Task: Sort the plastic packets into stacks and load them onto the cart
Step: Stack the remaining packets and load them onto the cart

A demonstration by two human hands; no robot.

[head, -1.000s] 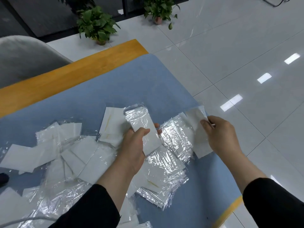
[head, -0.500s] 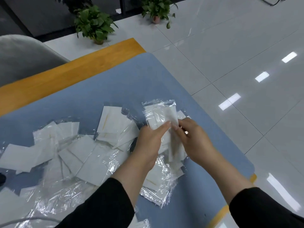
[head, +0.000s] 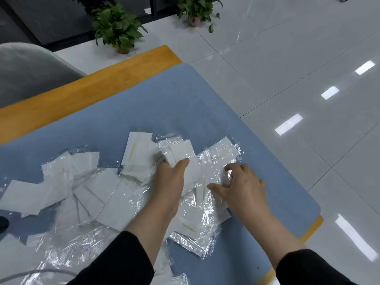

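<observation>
Gripping a small stack of packets (head: pixel 181 159), the left hand (head: pixel 171 179) fingers clamp it while the right hand (head: pixel 241 186) spreads fingers apart over loose packets (head: pixel 218 155) on the blue surface (head: pixel 164 103).

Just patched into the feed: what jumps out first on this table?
A loose heap of clear plastic packets with white inserts sprawls across the near half of the blue mat. Both hands work its right end: the left hand grips a small bunch of packets, while the right hand reaches with spread fingers onto crinkled packets beside it. No cart is in view.
</observation>
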